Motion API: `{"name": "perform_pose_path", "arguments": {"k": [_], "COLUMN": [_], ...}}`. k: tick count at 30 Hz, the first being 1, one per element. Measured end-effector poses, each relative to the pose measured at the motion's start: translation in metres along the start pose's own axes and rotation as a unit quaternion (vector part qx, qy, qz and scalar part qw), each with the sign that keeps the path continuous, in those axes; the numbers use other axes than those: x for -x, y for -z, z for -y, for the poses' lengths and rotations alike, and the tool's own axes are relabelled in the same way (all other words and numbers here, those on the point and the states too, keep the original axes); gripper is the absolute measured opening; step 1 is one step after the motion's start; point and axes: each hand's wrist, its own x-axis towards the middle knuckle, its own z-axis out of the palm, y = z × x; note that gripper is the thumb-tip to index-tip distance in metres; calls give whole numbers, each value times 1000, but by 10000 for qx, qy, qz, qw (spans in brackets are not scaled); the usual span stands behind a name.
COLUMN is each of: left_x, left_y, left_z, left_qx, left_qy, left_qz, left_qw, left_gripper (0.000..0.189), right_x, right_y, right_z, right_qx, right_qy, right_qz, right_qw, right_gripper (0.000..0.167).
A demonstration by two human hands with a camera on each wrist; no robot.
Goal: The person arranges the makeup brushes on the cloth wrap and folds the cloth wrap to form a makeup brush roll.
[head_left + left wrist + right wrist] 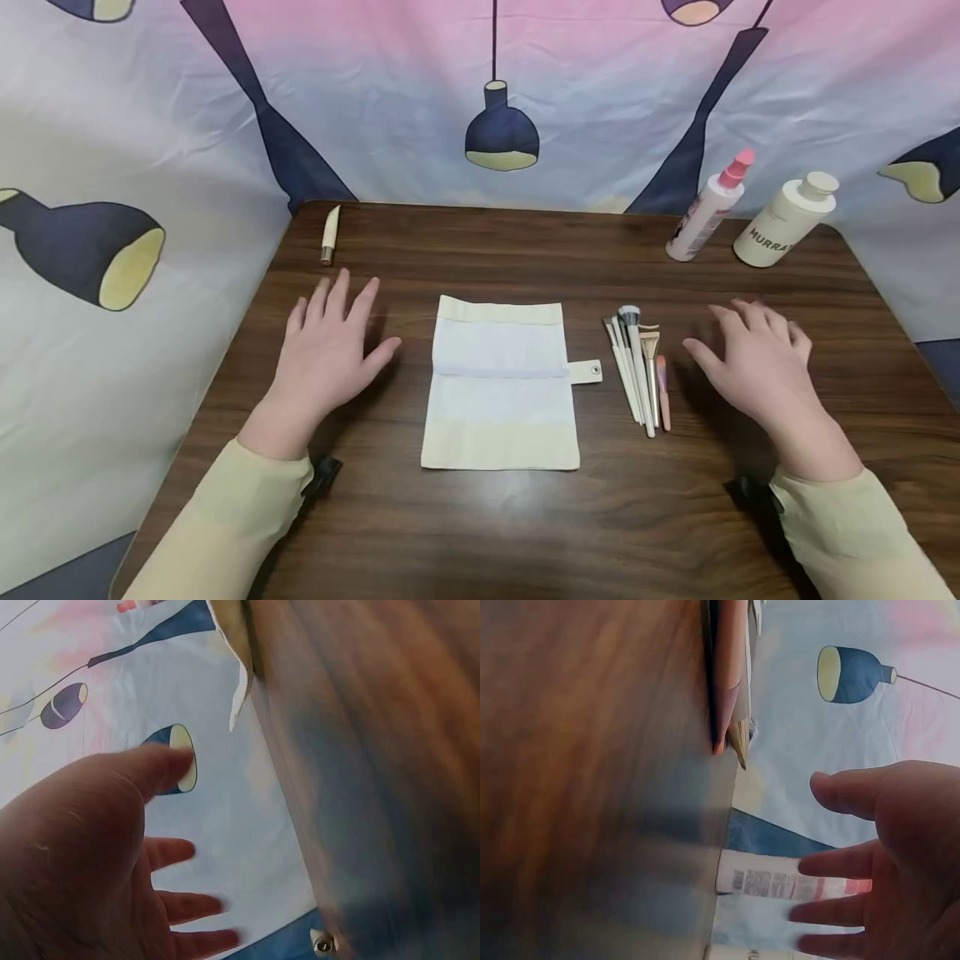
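My left hand (322,350), fingers spread, hovers over the left part of the table and holds nothing. Just beyond its fingertips lies a small cream tube (331,236) with a metallic cap. Between the hands a cream and white fabric pouch (501,396) lies unfolded flat, its snap tab (586,372) pointing right. To the right of it lies a bundle of makeup brushes (636,371), mostly white-handled, with one pink brush (663,392) at the side. My right hand (761,367) is held to the right of the brushes, fingers apart and nothing in them.
At the back right of the wooden table (495,533) stand a white spray bottle (705,218) with a pink top and a cream bottle (783,221) with dark lettering. A printed cloth backdrop (405,108) hangs behind the table's far edge.
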Motion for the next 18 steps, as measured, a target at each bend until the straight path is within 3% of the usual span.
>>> {"name": "perform_pose_path", "arguments": {"k": [4, 7, 11, 18], "left_x": [-18, -37, -61, -86], "left_y": [1, -4, -14, -32], "left_z": [-5, -8, -12, -15], "left_qx": [748, 1386, 2052, 3222], "left_qy": [96, 105, -4, -89], "left_qz": [684, 1157, 1434, 2197], "left_qw": [9948, 9835, 9682, 9208], "left_gripper": [73, 69, 62, 56], "right_x": [-14, -25, -40, -62], "right_y": [0, -2, -4, -8], "right_z": [6, 11, 22, 40], "right_qx": [-180, -330, -427, -499], "right_qy": [219, 317, 435, 470], "right_qz": [451, 800, 935, 1578], "right_qw": [9986, 9957, 9937, 9851], "right_gripper": [45, 33, 28, 24]}}
